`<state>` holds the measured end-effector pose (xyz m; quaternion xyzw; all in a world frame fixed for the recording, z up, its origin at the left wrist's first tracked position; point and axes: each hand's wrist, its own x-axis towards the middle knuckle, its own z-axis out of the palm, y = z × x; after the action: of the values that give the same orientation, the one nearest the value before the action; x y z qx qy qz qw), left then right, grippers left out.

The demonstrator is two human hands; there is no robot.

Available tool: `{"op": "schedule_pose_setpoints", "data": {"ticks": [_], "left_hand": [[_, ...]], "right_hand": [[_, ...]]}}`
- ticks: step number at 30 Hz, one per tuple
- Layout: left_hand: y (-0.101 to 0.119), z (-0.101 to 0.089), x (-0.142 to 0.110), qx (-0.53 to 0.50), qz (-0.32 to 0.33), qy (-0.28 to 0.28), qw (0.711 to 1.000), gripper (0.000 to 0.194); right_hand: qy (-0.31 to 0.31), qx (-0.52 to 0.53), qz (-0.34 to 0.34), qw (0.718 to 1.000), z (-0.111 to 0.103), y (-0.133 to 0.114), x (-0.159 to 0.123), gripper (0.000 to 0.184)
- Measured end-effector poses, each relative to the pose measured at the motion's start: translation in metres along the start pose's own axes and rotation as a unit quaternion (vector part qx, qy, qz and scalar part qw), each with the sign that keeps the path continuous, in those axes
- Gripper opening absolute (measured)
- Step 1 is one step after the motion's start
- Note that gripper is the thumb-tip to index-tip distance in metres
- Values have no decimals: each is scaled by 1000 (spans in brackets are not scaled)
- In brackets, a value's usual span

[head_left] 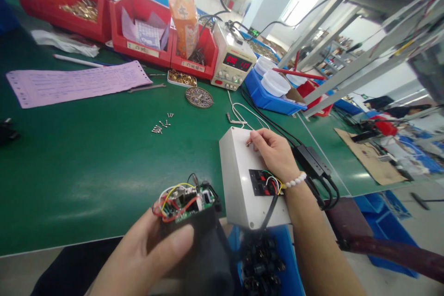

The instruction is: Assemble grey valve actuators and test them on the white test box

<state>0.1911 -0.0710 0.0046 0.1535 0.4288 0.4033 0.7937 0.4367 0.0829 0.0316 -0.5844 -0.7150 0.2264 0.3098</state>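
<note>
Held in the left hand [145, 247], low by the near edge of the green bench [86, 157]: a black casing [204, 249], open end up. Thumb laid along the near side, other fingers mostly hidden; wrapped closely around, by the look of it. Exposed at the top: a circuit board [187, 212] and a tangle of wires [178, 186], red, yellow and white.

Just beside, to the right: a pale box [239, 185], also near the bench edge. Right hand [274, 150] on top of it, thumb and forefinger drawn close at a small metal switch [248, 144]. Cannot tell whether pinched or merely touched.

Done, as far as visible: coloured leads [274, 182] run into the terminal block [258, 182]; from there, a thick cable [270, 215] heading down toward the casing, far end lost in blur. Red digits lit on the power supply [225, 51]. Judged from this: hook-up made, work at the switch in hand.

Not yet done: closing of the casing, with no cover over the board. Loose screws [161, 126] lying in small clusters on the bench, apparently unused; more in a round dish [199, 97] behind.
</note>
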Motion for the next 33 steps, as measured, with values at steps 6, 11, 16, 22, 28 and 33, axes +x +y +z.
{"op": "schedule_pose_setpoints", "data": {"ticks": [6, 11, 16, 22, 28, 33], "left_hand": [[-3, -16, 13, -132, -76, -127, 980, 47], [-3, -14, 12, -169, -84, -103, 977, 40], [5, -3, 6, -151, -93, -51, 983, 45], [5, -1, 3, -135, -70, -37, 988, 41], [6, 1, 1, -139, -71, -32, 987, 37], [8, 0, 2, -112, -66, -49, 990, 41]], "right_hand": [[0, 3, -1, 1000, 1, 1, 0, 41], [1, 2, -1, 1000, 1, 2, 0, 40], [0, 2, -6, 1000, 1, 2, 1, 40], [-2, 2, -7, 1000, 1, 1, 1, 39], [-2, 0, -4, 1000, 2, 1, 1, 39], [-2, -1, -2, 1000, 1, 0, 1, 40]]}}
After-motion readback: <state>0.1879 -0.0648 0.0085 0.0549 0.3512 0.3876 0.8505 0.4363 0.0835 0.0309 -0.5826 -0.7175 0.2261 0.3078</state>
